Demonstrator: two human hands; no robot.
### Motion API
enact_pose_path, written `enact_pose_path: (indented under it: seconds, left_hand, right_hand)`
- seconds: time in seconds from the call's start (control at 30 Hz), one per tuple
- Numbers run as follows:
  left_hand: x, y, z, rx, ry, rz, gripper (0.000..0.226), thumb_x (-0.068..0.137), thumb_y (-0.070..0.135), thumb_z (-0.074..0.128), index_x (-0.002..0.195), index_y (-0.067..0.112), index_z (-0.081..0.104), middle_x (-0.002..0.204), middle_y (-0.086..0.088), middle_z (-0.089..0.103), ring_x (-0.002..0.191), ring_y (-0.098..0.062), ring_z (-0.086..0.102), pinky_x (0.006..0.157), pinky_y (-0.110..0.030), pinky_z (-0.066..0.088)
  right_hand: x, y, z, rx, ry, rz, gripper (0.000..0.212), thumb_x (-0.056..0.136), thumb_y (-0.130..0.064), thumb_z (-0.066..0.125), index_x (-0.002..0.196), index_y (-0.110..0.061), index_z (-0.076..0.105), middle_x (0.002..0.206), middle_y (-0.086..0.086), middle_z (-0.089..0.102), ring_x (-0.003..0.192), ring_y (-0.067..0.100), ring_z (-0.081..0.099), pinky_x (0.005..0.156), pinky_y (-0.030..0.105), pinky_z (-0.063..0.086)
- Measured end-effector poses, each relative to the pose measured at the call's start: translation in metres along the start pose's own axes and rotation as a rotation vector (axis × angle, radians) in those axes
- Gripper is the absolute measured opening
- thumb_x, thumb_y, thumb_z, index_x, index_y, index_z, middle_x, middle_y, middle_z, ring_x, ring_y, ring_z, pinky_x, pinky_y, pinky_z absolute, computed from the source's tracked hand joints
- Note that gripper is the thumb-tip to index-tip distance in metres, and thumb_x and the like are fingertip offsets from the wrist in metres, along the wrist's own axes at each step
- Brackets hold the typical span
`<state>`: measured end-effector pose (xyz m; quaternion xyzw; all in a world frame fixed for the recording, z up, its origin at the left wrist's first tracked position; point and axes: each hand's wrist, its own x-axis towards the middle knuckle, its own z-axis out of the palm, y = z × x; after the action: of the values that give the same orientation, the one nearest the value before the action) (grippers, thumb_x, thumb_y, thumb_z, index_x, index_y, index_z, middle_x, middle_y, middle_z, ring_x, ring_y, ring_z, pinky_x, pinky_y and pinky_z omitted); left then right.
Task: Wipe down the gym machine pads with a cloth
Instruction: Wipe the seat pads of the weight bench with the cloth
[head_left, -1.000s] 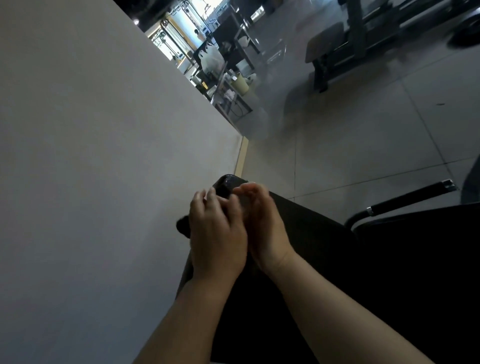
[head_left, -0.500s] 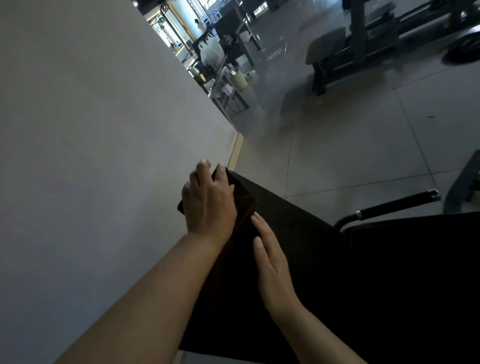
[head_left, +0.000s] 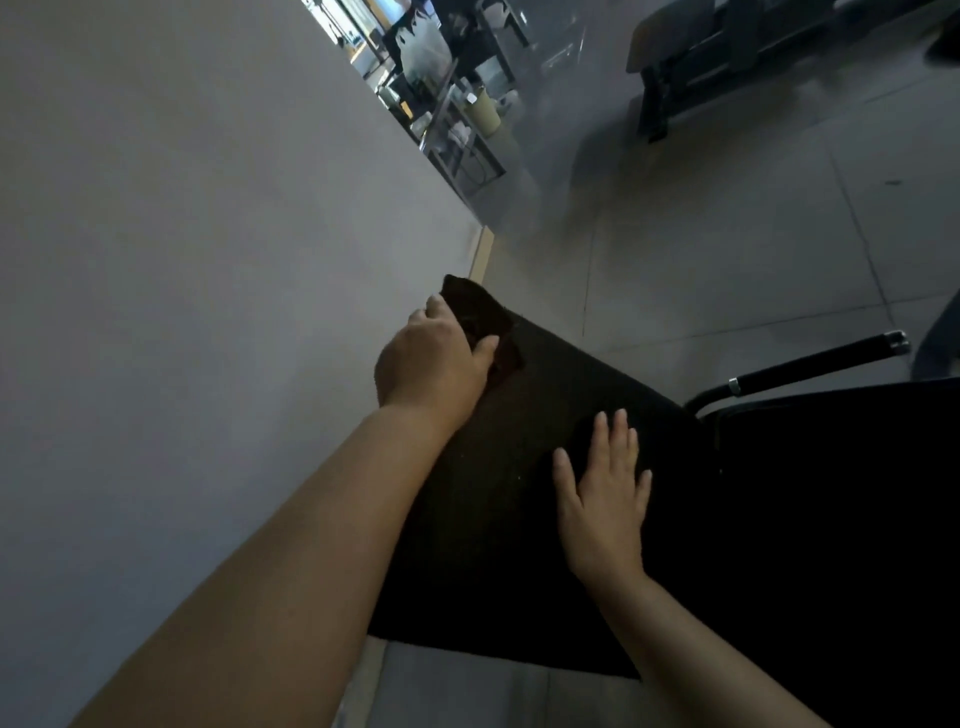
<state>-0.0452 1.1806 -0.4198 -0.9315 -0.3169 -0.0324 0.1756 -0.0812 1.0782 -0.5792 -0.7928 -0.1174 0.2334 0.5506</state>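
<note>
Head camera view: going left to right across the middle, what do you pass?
Grey wall → left hand on a dark cloth → black pad → right hand flat on the pad → black handle bar.

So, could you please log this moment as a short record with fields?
left hand: pressing a dark cloth on the pad's far corner
right hand: flat, fingers spread, on the pad, empty
pad: black, beside a grey wall
handle: black bar with metal tip, right of the pad
floor: grey tiles
</note>
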Motion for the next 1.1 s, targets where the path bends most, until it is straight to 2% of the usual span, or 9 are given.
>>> enact_pose_path:
  seconds: [0.4,0.47,0.57,0.67,0.73,0.83,0.9,1.0,1.1]
  left_hand:
    - [-0.123,-0.031,-0.014,0.115,-0.111,-0.092,0.078,0.092,0.052,0.041,0.150,0.005,0.015,0.152,-0.011,0.032,0.135,-0.024,0.039,0.101,-0.032,0.040]
    - [-0.102,-0.021,-0.013,0.154,-0.095,-0.099,0.074,0.095,0.050,0.037,0.148,0.004,0.015,0.150,-0.012,0.034,0.132,-0.024,0.042,0.098,-0.030,0.041]
    - [-0.061,-0.007,-0.011,0.090,-0.055,-0.120,0.055,0.098,0.044,0.038,0.136,0.004,0.035,0.129,-0.012,0.051,0.107,-0.025,0.055,0.073,-0.029,0.037]
    - [-0.035,0.000,-0.009,-0.015,0.005,-0.112,0.042,0.099,0.041,0.040,0.122,0.006,0.047,0.113,-0.011,0.058,0.083,-0.017,0.047,0.066,-0.026,0.031]
    - [-0.036,-0.002,-0.007,-0.033,0.029,-0.081,0.046,0.099,0.040,0.039,0.130,0.006,0.044,0.119,-0.011,0.057,0.093,-0.020,0.054,0.069,-0.027,0.036]
    - [-0.066,-0.014,-0.006,-0.029,0.006,-0.064,0.057,0.098,0.038,0.041,0.145,0.006,0.031,0.142,-0.013,0.046,0.123,-0.026,0.050,0.092,-0.032,0.044]
    - [-0.102,-0.028,-0.006,0.036,-0.002,-0.040,0.061,0.093,0.035,0.049,0.142,0.001,0.037,0.139,-0.018,0.049,0.121,-0.031,0.054,0.093,-0.037,0.048]
    - [-0.143,-0.043,0.000,0.092,-0.020,-0.039,0.063,0.078,0.028,0.066,0.128,-0.008,0.051,0.120,-0.026,0.061,0.100,-0.039,0.065,0.074,-0.043,0.056]
    - [-0.135,-0.037,-0.001,0.087,-0.074,-0.060,0.068,0.080,0.029,0.067,0.132,-0.009,0.046,0.124,-0.027,0.058,0.105,-0.040,0.063,0.079,-0.044,0.055]
  right_hand:
    - [-0.014,0.018,0.011,-0.037,0.003,0.028,0.065,0.097,-0.050,0.021,0.151,-0.025,-0.005,0.152,-0.009,-0.025,0.138,0.006,-0.024,0.117,0.040,-0.008]
    - [-0.014,0.018,0.013,-0.021,0.024,0.029,0.064,0.098,-0.049,0.023,0.151,-0.024,-0.002,0.156,-0.008,-0.019,0.139,0.006,-0.022,0.118,0.040,-0.007]
    - [-0.014,0.017,0.014,-0.032,0.052,0.038,0.063,0.097,-0.048,0.025,0.152,-0.023,0.005,0.159,-0.005,-0.009,0.144,0.010,-0.013,0.119,0.041,-0.002]
    - [-0.015,0.015,0.013,-0.045,0.126,0.022,0.061,0.096,-0.046,0.029,0.150,-0.020,0.019,0.159,0.001,0.009,0.146,0.017,0.005,0.119,0.041,0.008]
    - [-0.017,0.015,0.012,-0.038,0.159,0.030,0.057,0.096,-0.042,0.036,0.148,-0.018,0.028,0.156,0.004,0.020,0.144,0.020,0.017,0.117,0.042,0.017]
    - [-0.019,0.016,0.012,-0.032,0.174,0.041,0.055,0.097,-0.039,0.038,0.146,-0.017,0.032,0.153,0.005,0.025,0.142,0.021,0.023,0.115,0.042,0.023]
    - [-0.018,0.016,0.014,-0.032,0.183,0.041,0.055,0.097,-0.039,0.037,0.146,-0.017,0.032,0.153,0.006,0.026,0.141,0.022,0.024,0.114,0.043,0.024]
    - [-0.019,0.016,0.016,-0.045,0.188,0.043,0.055,0.096,-0.038,0.038,0.146,-0.016,0.032,0.153,0.007,0.027,0.141,0.023,0.024,0.114,0.043,0.024]
    - [-0.018,0.014,0.015,-0.046,0.185,0.047,0.055,0.096,-0.036,0.040,0.146,-0.014,0.033,0.152,0.009,0.028,0.141,0.024,0.025,0.114,0.044,0.024]
